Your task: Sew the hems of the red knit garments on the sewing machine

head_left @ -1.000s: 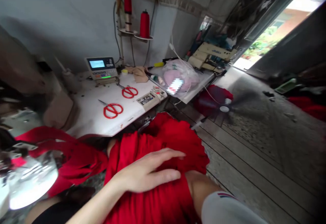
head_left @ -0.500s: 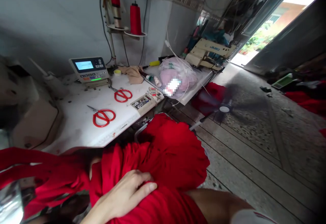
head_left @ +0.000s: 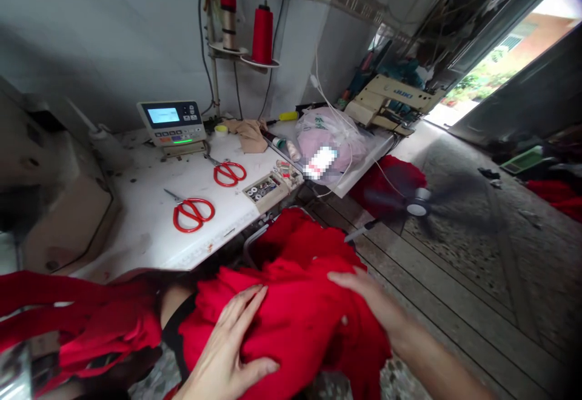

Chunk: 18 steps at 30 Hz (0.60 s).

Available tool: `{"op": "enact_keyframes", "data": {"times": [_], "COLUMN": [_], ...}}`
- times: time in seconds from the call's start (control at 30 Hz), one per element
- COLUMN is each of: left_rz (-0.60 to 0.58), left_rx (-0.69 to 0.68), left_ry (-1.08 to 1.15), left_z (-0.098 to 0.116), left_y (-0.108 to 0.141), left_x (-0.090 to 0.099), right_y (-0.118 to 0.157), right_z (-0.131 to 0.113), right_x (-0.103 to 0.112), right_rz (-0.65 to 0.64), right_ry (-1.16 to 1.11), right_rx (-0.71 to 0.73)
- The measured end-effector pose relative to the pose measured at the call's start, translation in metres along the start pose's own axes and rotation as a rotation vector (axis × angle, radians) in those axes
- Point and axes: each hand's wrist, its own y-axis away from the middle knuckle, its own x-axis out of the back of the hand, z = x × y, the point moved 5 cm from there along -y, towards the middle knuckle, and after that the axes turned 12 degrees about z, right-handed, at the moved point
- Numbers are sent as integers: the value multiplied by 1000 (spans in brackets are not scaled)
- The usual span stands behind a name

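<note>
A bunched red cloth (head_left: 291,321) lies over my lap, with more of the same red fabric piled behind it. My left hand (head_left: 231,342) rests on the cloth's left part, fingers stretched out and thumb apart. At the cloth's right side my right hand (head_left: 379,303) grips it; folds hide part of the fingers. Two pairs of red-handled scissors, one nearer (head_left: 193,213) and one farther (head_left: 230,173), lie on the white sewing table (head_left: 145,224). Another red garment (head_left: 104,321) hangs at the lower left.
A lit control panel (head_left: 170,122) stands on the table, near a small parts tray (head_left: 262,191). Red thread cones (head_left: 262,35) sit on a stand behind. A plastic bag (head_left: 330,133) and a second machine (head_left: 395,102) are farther right. A fan (head_left: 417,206) spins beside the cloth.
My right hand has come into view and taken hold of the cloth's right side. The cloth has been pulled up and bunched nearer; my left hand's fingers have spread. The view has shifted slightly left.
</note>
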Motion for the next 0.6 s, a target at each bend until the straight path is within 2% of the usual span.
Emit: {"op": "enact_keyframes", "data": {"times": [0.1,0.2,0.27,0.37,0.43,0.5,0.6], "left_rz": [63,122,95,2,-52,-45,-7], "left_rx": [-79,-48,85,440,708,887,1032], "left_ry": [-174,-83,114,508,855,1223,1489], "left_z": [-14,-23,-24,-22,-19,-17,-35], "left_y": [17,30,28,7,-19,-51,-90], "left_x": [-8,-31,-53,-92,-118,-138,-163], "right_y": [-4,11,21,13,-18,-65,-136], "right_z": [-26,-61,-81,-93,-80,-50,20], "right_x": [34,60,70,67,51,28,-10], "right_rz": [264,376,395,332,227,165,96], "right_ry": [-107,-108,-83,140,417,616,757], "right_rx": [-60,28,150,367,491,576,507]}}
